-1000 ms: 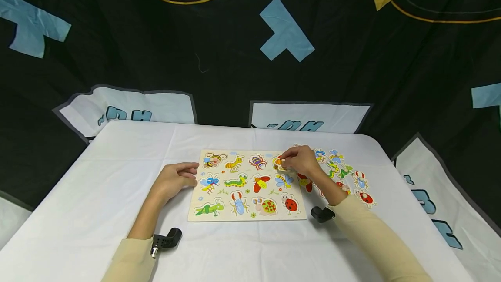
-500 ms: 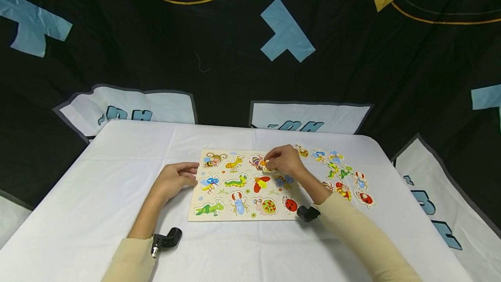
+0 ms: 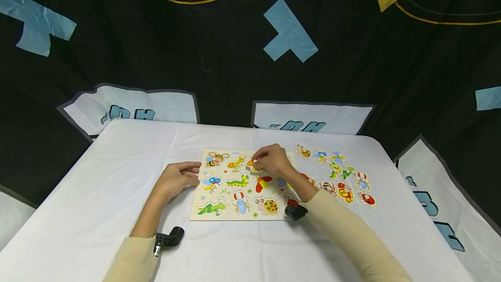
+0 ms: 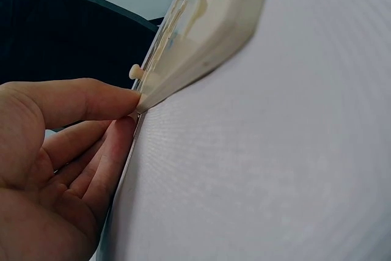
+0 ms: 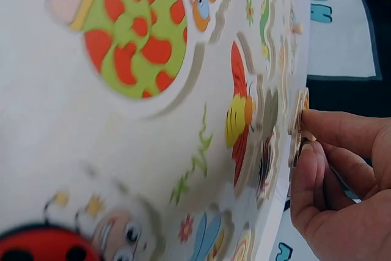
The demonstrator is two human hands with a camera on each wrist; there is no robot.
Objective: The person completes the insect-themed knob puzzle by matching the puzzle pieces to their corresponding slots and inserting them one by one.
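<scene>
The board (image 3: 231,217) is cream with multicoloured insects: a snail (image 5: 137,35) whose lime-green shell has red-orange spots, a red ladybird (image 5: 43,246) dotted black, a green grasshopper (image 3: 211,207). The held piece (image 3: 250,165) looks orange-yellow, perhaps striped, though it's mostly covered. The tablecloth (image 3: 219,251) is white, the sleeves (image 3: 129,258) beige, the backdrop (image 3: 156,51) black.

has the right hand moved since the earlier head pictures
Yes: against the puzzle board in the head view, the right hand has moved left along the top row.
</scene>
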